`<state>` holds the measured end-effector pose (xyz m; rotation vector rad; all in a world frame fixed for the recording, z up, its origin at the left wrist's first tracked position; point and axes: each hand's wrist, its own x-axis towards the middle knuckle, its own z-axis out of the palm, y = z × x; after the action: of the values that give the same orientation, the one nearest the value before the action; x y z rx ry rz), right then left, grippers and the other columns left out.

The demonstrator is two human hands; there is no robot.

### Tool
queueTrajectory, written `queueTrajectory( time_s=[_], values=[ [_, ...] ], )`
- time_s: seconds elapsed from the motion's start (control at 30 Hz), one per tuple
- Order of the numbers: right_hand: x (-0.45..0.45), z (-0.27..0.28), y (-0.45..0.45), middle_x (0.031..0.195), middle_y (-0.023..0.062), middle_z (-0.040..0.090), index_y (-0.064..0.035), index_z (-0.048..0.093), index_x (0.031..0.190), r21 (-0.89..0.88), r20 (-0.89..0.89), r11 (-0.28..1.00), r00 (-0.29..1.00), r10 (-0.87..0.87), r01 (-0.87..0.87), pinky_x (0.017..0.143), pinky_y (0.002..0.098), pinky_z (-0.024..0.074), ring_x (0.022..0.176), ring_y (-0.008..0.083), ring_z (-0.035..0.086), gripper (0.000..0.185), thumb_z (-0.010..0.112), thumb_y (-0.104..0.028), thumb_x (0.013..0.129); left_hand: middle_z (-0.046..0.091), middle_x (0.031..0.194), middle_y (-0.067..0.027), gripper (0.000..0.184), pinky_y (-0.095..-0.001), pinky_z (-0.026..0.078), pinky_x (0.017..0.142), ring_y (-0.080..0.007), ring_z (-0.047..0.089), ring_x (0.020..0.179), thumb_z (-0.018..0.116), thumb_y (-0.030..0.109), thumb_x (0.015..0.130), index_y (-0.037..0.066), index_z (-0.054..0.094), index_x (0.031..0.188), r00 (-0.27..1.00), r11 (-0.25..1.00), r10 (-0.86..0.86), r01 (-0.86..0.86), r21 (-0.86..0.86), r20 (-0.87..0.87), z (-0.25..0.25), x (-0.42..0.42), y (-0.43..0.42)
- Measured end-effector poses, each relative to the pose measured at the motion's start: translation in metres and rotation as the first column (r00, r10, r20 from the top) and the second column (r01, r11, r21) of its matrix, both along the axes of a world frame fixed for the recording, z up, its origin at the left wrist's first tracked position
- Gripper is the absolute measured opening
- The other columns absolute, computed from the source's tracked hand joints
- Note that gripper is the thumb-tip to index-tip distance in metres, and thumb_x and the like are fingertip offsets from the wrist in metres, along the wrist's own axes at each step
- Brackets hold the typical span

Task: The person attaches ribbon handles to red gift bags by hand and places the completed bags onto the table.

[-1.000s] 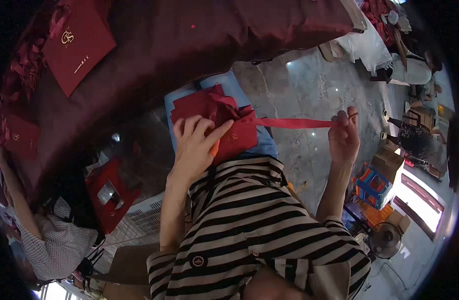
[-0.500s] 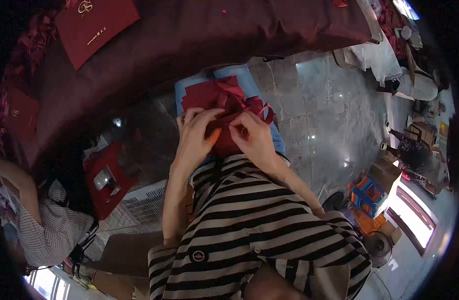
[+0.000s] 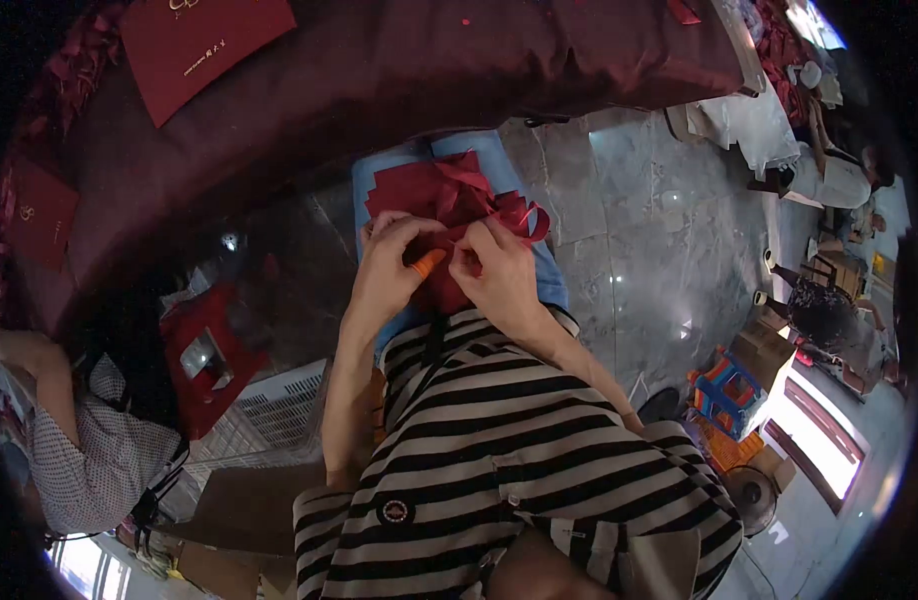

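A stack of dark red flat pieces (image 3: 399, 187), looking like paper or card, lies across my lap on light blue jeans. Shiny red ribbon (image 3: 463, 176) loops over the pile and curls out at its right side. My left hand (image 3: 387, 265), with an orange cover on the thumb, has its fingers bent over the near part of the pile, closed on a red piece. Close beside it, my right hand (image 3: 501, 278) pinches thumb and fingertips together at the same red piece. What lies between those fingertips is too small to make out.
Ahead stands a table with a dark red cloth (image 3: 399, 75), a printed red card bag (image 3: 209, 50) on it. At left are a red stool (image 3: 219, 350), a white plastic crate (image 3: 279, 400) and a co-worker's arm (image 3: 54, 390). Boxes (image 3: 764, 350) and a fan (image 3: 751, 495) stand right.
My right hand has shifted slightly left, nearer to my left thumb. The left hand stays almost in place, and the view has tilted a little.
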<state>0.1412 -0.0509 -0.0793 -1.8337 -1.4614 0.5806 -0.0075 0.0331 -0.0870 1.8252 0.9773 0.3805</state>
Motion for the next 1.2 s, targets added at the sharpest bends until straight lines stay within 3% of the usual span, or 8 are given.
queueTrajectory(
  time_s=[0.17, 0.6, 0.67, 0.73, 0.8, 0.93, 1.07, 1.2],
  values=[
    [-0.002, 0.013, 0.009, 0.079, 0.0111, 0.055, -0.0066, 0.052, 0.084, -0.003, 0.262, 0.998, 0.963, 0.057, -0.059, 0.057, 0.0413, 0.0492, 0.07, 0.0312, 0.059, 0.019, 0.066, -0.005, 0.071, 0.067, 0.103, -0.004, 0.031, -0.0379, 0.03, 0.098, -0.0231, 0.053, 0.106, 0.071, 0.009, 0.075, 0.009, 0.067, 0.105, 0.999, 0.999, 0.032, -0.032, -0.016, 0.001, 0.006, 0.002, -0.005],
    [0.001, 0.034, 0.011, 0.08, 0.0118, 0.059, -0.005, 0.053, 0.089, -0.175, 0.352, 0.982, 0.928, 0.125, -0.065, 0.059, 0.039, 0.0507, 0.074, 0.0309, 0.063, 0.02, 0.066, -0.006, 0.074, 0.066, 0.101, -0.0088, 0.028, -0.0401, 0.031, 0.096, -0.0265, 0.054, 0.104, 0.065, 0.003, 0.076, 0.005, 0.066, 0.104, 0.998, 0.988, -0.018, 0.027, 0.152, -0.06, 0.031, 0.005, -0.011],
    [0.012, 0.027, 0.008, 0.082, 0.0133, 0.065, -0.0053, 0.054, 0.094, -0.124, -0.157, 0.989, 0.986, 0.063, -0.083, 0.057, 0.0398, 0.0521, 0.073, 0.0305, 0.066, 0.024, 0.07, -0.008, 0.077, 0.065, 0.101, -0.0094, 0.028, -0.0401, 0.031, 0.096, -0.0268, 0.054, 0.104, 0.063, 0.001, 0.077, 0.005, 0.066, 0.105, 0.998, 0.993, -0.018, 0.025, 0.114, -0.063, 0.035, 0.003, -0.01],
    [0.019, 0.03, 0.006, 0.081, 0.0134, 0.067, -0.0059, 0.054, 0.097, -0.194, -0.23, 0.979, 0.973, 0.017, -0.063, 0.057, 0.0393, 0.0516, 0.072, 0.0299, 0.067, 0.026, 0.073, -0.011, 0.079, 0.065, 0.101, -0.0097, 0.029, -0.0398, 0.032, 0.097, -0.0269, 0.054, 0.106, 0.059, -0.001, 0.078, 0.004, 0.065, 0.106, 0.998, 0.996, -0.059, 0.058, 0.066, 0.004, 0.032, 0.0, -0.011],
    [0.024, 0.029, 0.004, 0.081, 0.0112, 0.067, -0.0033, 0.057, 0.097, -0.166, -0.083, 0.982, 0.993, 0.081, -0.094, 0.06, 0.031, 0.0525, 0.068, 0.0225, 0.067, 0.027, 0.074, -0.011, 0.078, 0.065, 0.101, -0.0094, 0.028, -0.0399, 0.033, 0.097, -0.027, 0.054, 0.106, 0.059, 0.0, 0.079, 0.004, 0.066, 0.106, 0.997, 0.993, -0.069, 0.066, 0.093, 0.03, 0.032, 0.003, -0.012],
    [0.035, 0.043, 0.011, 0.081, 0.0099, 0.066, -0.003, 0.059, 0.094, -0.169, -0.023, 0.971, 0.985, 0.169, -0.17, 0.06, 0.031, 0.0518, 0.067, 0.0222, 0.066, 0.024, 0.074, -0.013, 0.079, 0.066, 0.099, -0.0093, 0.025, -0.0399, 0.034, 0.096, -0.0271, 0.055, 0.104, 0.06, 0.004, 0.081, 0.005, 0.067, 0.105, 0.997, 0.994, -0.069, 0.066, 0.082, 0.033, 0.03, 0.004, -0.012],
    [0.061, 0.056, 0.027, 0.088, 0.0115, 0.065, -0.006, 0.065, 0.089, -0.109, 0.024, 0.977, 0.982, 0.185, -0.181, 0.06, 0.0412, 0.0519, 0.072, 0.0319, 0.066, 0.018, 0.068, -0.023, 0.084, 0.065, 0.104, -0.0124, 0.024, -0.0434, 0.034, 0.099, -0.029, 0.054, 0.108, 0.064, 0.011, 0.083, 0.004, 0.066, 0.106, 0.997, 0.99, -0.058, 0.064, 0.123, -0.054, 0.04, 0.01, -0.017],
    [0.071, 0.041, 0.049, 0.085, 0.0118, 0.065, -0.007, 0.068, 0.095, -0.339, 0.411, 0.918, 0.846, 0.341, -0.205, 0.062, 0.0406, 0.0543, 0.075, 0.0329, 0.067, 0.025, 0.069, -0.029, 0.083, 0.065, 0.097, -0.01, 0.028, -0.044, 0.035, 0.097, -0.0282, 0.055, 0.101, 0.074, 0.018, 0.078, 0.007, 0.068, 0.103, 0.994, 0.961, 0.046, -0.017, 0.275, -0.1, 0.035, 0.027, -0.029]
  ],
)
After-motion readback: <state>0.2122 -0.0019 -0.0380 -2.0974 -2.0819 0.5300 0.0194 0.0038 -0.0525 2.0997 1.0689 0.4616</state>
